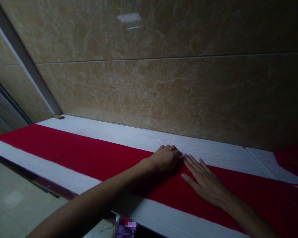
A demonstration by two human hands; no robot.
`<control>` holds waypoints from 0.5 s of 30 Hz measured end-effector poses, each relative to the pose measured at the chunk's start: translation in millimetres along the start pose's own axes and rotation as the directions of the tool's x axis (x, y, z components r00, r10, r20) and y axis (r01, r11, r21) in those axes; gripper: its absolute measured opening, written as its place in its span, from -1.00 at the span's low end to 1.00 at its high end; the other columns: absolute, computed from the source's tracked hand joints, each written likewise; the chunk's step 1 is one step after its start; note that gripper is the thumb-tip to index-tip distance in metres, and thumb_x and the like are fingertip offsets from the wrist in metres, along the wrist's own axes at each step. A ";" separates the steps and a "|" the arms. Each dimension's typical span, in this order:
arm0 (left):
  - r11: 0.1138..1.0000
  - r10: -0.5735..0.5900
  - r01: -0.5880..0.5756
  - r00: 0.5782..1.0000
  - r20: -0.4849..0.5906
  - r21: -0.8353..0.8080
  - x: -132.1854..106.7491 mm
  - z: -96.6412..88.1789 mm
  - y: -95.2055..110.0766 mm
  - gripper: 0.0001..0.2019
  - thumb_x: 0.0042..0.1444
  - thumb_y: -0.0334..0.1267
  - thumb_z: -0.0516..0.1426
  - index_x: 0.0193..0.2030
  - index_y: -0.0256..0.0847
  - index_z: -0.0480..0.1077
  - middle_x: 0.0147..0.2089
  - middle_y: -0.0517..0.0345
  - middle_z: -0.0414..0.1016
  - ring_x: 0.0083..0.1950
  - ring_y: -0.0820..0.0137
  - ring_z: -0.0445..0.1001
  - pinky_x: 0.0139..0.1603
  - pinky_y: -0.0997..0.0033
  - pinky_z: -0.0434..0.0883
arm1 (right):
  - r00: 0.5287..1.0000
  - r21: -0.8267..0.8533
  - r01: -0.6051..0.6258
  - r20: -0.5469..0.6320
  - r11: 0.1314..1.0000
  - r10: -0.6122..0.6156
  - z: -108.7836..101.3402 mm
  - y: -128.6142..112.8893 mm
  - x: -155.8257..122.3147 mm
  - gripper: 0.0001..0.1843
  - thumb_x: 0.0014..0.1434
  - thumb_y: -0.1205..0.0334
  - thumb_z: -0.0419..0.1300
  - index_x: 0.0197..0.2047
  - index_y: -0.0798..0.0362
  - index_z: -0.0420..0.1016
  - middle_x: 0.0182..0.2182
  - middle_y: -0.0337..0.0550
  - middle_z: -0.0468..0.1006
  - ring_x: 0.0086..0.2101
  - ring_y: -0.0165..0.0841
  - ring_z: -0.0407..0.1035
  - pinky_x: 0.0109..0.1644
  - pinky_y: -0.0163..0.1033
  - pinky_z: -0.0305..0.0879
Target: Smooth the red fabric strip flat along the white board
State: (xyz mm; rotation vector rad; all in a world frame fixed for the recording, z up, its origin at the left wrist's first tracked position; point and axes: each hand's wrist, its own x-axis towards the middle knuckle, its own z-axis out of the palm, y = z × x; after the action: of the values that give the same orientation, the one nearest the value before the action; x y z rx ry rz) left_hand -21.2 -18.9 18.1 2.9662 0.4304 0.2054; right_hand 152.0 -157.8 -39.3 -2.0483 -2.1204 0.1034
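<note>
A long strip of red cloth (89, 153) lies flat along a white wood-grain tabletop (139, 134). Near the cloth's far edge rests my left hand (166, 158), its fingers curled in. A small pale bit shows at those fingertips, too blurred to name, and what the fingers grip is hidden. Just to the right, my right hand (206, 181) lies flat on the cloth with fingers stretched out and thumb apart. Its fingertips nearly meet those of my left hand.
A tiled brown wall (164, 92) runs behind the table. More red fabric (294, 160) is bunched at the far right. A small brown block (58, 116) sits at the table's far left corner. Pale floor (10, 195) shows below the near edge.
</note>
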 end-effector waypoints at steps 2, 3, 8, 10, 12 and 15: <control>0.999 0.024 -0.024 0.999 -0.025 -0.025 -17.1 0.2 4.6 -0.56 0.45 -0.13 -0.09 0.38 -0.15 0.27 0.40 -0.09 0.32 0.42 0.06 0.26 0.41 -0.14 0.21 | 1.000 0.010 -0.015 0.012 1.000 0.015 -2.5 -1.7 -0.1 -0.09 0.40 -0.37 -0.25 0.50 0.17 0.02 0.47 -0.01 -0.06 0.44 -0.17 -0.20 0.50 0.14 -0.31; 0.998 0.027 -0.028 0.999 -0.021 -0.049 -25.8 1.3 6.5 -0.51 0.46 -0.09 -0.11 0.43 -0.16 0.19 0.47 -0.08 0.22 0.50 0.04 0.12 0.47 -0.20 0.09 | 1.000 0.013 -0.021 0.010 1.000 0.021 -3.9 -2.7 -0.2 -0.09 0.40 -0.37 -0.25 0.50 0.16 0.03 0.46 -0.01 -0.05 0.44 -0.17 -0.19 0.50 0.14 -0.30; 0.992 0.003 0.003 0.999 0.046 -0.129 -54.3 10.9 9.2 -0.39 0.47 0.03 -0.20 0.53 -0.20 0.01 0.56 -0.06 -0.03 0.59 0.09 -0.19 0.54 -0.22 -0.19 | 0.999 0.006 -0.030 -0.023 1.000 0.030 -10.8 -14.6 1.0 -0.10 0.40 -0.35 -0.23 0.51 0.16 0.01 0.47 -0.01 -0.08 0.45 -0.15 -0.22 0.51 0.16 -0.39; 0.989 -0.002 0.012 0.998 0.066 -0.145 -56.9 14.1 8.0 -0.37 0.46 0.06 -0.20 0.55 -0.20 -0.03 0.57 -0.05 -0.06 0.59 0.11 -0.20 0.55 -0.21 -0.23 | 1.000 0.020 -0.016 -0.008 1.000 0.016 -12.1 -22.4 2.5 -0.11 0.40 -0.34 -0.21 0.52 0.15 -0.02 0.48 -0.04 -0.12 0.45 -0.17 -0.23 0.51 0.12 -0.37; 0.988 -0.003 0.015 0.997 0.078 -0.157 -56.6 16.4 6.6 -0.33 0.45 0.09 -0.18 0.56 -0.21 -0.09 0.58 -0.06 -0.11 0.60 0.10 -0.22 0.55 -0.21 -0.26 | 1.000 0.044 0.000 0.027 0.999 -0.001 -11.6 -29.2 3.9 -0.13 0.41 -0.31 -0.21 0.52 0.15 -0.05 0.48 -0.06 -0.14 0.45 -0.19 -0.23 0.52 0.09 -0.34; 0.987 -0.005 0.017 0.997 0.077 -0.157 -54.4 18.6 5.1 -0.29 0.43 0.13 -0.16 0.57 -0.21 -0.13 0.58 -0.06 -0.16 0.60 0.09 -0.23 0.55 -0.21 -0.25 | 0.999 0.055 0.012 0.050 0.998 -0.015 -8.5 -33.7 4.9 -0.13 0.42 -0.30 -0.20 0.53 0.16 -0.08 0.48 -0.06 -0.15 0.45 -0.20 -0.24 0.52 0.10 -0.35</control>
State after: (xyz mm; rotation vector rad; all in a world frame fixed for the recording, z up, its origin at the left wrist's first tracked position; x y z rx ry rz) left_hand -68.7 -41.7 -5.6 2.8054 0.4019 0.1186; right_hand 120.4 -155.1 -24.4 -2.0210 -2.1355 0.2106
